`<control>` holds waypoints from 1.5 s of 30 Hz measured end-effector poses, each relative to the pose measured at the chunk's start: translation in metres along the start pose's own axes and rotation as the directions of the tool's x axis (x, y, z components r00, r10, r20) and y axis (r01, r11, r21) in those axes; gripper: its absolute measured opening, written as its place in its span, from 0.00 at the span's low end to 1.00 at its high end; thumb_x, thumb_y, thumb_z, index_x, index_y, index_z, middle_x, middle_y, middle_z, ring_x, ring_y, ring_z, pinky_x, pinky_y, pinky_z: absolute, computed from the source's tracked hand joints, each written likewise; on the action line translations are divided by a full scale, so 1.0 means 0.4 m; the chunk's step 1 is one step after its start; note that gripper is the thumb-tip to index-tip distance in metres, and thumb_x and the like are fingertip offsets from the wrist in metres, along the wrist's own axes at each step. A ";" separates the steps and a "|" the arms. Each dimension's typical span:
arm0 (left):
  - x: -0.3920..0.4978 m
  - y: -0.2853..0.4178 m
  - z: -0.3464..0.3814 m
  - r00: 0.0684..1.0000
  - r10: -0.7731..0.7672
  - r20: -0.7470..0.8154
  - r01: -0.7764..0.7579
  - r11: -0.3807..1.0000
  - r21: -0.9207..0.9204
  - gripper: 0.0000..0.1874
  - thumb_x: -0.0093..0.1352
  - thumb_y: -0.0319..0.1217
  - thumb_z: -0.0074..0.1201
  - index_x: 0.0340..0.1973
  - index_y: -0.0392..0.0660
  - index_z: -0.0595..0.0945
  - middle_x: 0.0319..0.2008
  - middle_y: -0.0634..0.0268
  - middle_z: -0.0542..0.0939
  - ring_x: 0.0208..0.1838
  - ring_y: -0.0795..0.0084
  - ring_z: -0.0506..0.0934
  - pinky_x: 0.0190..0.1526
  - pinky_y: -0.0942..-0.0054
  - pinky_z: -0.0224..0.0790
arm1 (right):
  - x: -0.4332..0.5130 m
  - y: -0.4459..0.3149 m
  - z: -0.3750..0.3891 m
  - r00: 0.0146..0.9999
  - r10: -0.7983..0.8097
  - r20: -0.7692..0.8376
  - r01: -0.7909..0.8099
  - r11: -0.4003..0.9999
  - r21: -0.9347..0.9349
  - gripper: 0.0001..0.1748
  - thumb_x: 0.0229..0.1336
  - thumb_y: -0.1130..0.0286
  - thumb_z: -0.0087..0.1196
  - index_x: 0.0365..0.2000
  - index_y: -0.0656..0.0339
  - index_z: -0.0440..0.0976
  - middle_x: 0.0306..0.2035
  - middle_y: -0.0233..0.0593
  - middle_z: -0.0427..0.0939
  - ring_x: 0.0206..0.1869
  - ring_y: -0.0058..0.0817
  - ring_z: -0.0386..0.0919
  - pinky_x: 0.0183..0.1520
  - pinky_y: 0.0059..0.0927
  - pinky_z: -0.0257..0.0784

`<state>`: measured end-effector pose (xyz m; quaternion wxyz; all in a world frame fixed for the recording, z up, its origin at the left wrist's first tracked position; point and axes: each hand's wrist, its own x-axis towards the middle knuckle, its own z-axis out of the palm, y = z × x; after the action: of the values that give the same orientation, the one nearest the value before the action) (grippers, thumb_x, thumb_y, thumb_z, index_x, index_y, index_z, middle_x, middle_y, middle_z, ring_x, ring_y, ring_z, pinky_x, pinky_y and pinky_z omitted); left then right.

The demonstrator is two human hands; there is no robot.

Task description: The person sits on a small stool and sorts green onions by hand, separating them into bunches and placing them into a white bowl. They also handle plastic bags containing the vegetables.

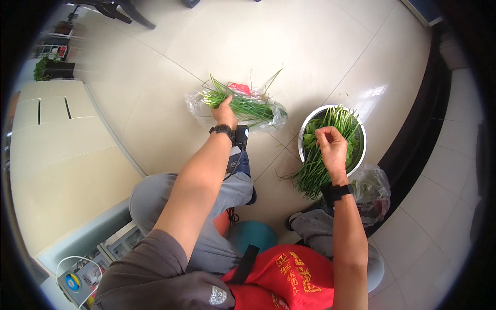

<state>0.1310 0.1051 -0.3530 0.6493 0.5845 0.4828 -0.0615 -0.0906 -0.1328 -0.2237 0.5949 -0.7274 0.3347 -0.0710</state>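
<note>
My left hand is at the pale ends of a bunch of garlic chives, thumb on top and the other fingers mostly hidden. The chives lie on a crumpled clear plastic bag on the floor. Over a round basket with a white rim, my right hand has thumb and fingertips drawn together, with nothing visible between them. More chives lie across the basket, their green tips hanging over its near edge. Broad green leaves show beneath them.
Another clear plastic bag lies right of the basket, by a black floor border. A cream cabinet stands at left. Dark furniture legs rise at the top. A teal round object sits between my legs.
</note>
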 end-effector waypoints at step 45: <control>-0.746 0.454 -0.210 0.138 0.114 0.984 -0.306 0.950 -0.067 0.06 0.64 0.27 0.56 0.33 0.38 0.78 0.28 0.63 0.76 0.31 0.71 0.76 0.32 0.72 0.70 | -0.182 -0.579 -0.078 0.897 -0.366 0.249 0.359 0.930 0.076 0.21 0.61 0.62 0.61 0.48 0.67 0.75 0.37 0.32 0.79 0.40 0.17 0.75 0.40 0.23 0.72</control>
<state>0.0444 0.0855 -0.0047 0.7617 0.5155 -0.1406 -0.3665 -0.0689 -0.1011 0.0179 0.6199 -0.7715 0.1121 -0.0897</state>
